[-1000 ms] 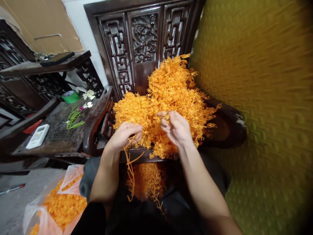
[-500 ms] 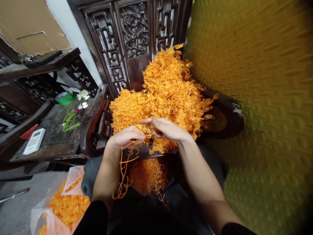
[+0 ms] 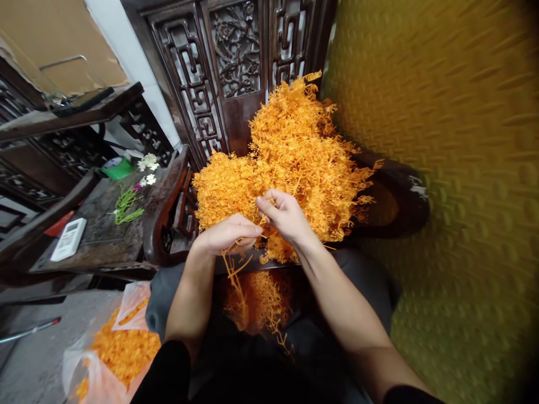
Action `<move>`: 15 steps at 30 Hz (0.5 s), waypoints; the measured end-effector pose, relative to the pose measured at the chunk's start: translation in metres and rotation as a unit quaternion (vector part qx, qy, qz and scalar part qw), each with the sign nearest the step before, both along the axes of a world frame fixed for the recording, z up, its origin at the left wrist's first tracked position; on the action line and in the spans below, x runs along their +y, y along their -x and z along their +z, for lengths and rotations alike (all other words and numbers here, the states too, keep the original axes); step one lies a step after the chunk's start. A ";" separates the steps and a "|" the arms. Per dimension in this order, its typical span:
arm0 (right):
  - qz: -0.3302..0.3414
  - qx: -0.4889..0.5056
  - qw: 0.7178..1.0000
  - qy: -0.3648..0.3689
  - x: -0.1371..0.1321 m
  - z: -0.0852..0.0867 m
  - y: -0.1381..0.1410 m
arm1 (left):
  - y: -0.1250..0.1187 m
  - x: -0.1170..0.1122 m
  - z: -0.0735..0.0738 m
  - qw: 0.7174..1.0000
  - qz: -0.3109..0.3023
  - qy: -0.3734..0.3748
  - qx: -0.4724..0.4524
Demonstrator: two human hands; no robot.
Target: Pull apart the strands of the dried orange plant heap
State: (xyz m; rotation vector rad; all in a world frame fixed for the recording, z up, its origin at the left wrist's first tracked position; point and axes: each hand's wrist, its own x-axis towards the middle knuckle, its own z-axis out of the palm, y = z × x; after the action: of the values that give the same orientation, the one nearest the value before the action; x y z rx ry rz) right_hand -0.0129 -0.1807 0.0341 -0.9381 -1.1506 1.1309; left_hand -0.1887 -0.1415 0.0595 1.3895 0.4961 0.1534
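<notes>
A large heap of orange, finely branched plastic-looking sprigs (image 3: 303,146) lies on a dark wooden seat in front of me. My left hand (image 3: 233,231) is closed on thin orange sprigs (image 3: 236,272), whose stems dangle below the palm. Just right of it and slightly higher, my right hand (image 3: 284,213) is pinched at the fingertips, over the near side of the heap. A small orange piece shows between the two hands. Whatever the right fingertips hold is too small to make out against the orange behind.
At left, a wooden chair (image 3: 105,247) bears a white remote-like device (image 3: 69,239), a green tape roll (image 3: 115,168), green stems (image 3: 126,206) and white flowers (image 3: 148,163). A plastic bag (image 3: 101,379) with orange pieces stands on the floor. A yellow textured sheet (image 3: 455,168) rises at right.
My right hand has drawn its stretched fingers into a pinch and turned upright. The stems under my left hand have swung and bunched. The whole view has shifted slightly.
</notes>
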 end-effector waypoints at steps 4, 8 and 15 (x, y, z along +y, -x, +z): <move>-0.049 0.022 0.998 0.013 0.010 -0.010 0.004 | -0.001 -0.005 0.005 0.999 0.023 -0.036 0.015; -0.128 0.079 0.989 0.002 0.016 -0.004 -0.019 | 0.021 -0.014 0.025 0.989 -0.112 -0.085 0.035; -0.029 0.054 0.998 -0.002 0.009 0.025 -0.022 | 0.058 -0.024 0.056 0.973 -0.139 -0.186 -0.004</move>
State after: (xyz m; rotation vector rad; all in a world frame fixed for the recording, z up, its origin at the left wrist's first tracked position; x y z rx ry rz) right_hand 0.0089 -0.1720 0.0587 -0.8923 -1.0318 1.1185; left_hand -0.2464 -0.1653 0.1159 1.8085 0.2683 0.0235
